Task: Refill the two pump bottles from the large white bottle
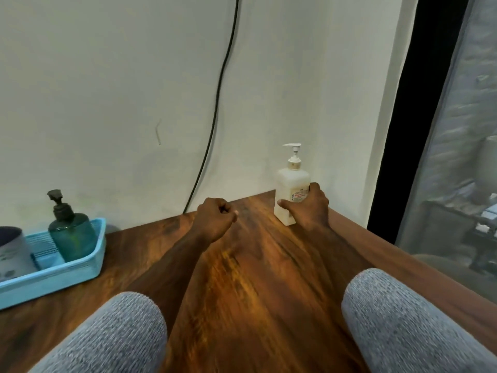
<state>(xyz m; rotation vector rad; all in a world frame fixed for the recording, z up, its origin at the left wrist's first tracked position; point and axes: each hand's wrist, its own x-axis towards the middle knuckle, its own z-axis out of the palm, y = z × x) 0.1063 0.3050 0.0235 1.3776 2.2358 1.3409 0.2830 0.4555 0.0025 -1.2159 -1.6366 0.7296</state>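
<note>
A white pump bottle stands upright at the far right corner of the wooden table, near the wall. My right hand grips its lower body, thumb across the front and fingers round the right side. My left hand hovers over the table to the left of that bottle, curled into a fist and holding nothing. A dark green pump bottle with a black pump stands upright in a light blue tray at the left. A large white bottle is not plainly in view.
A white container with a dark top sits in the tray's left part, cut off by the frame edge. A black cable hangs down the wall behind the table. The table's right edge runs beside a dark frame and a glass pane.
</note>
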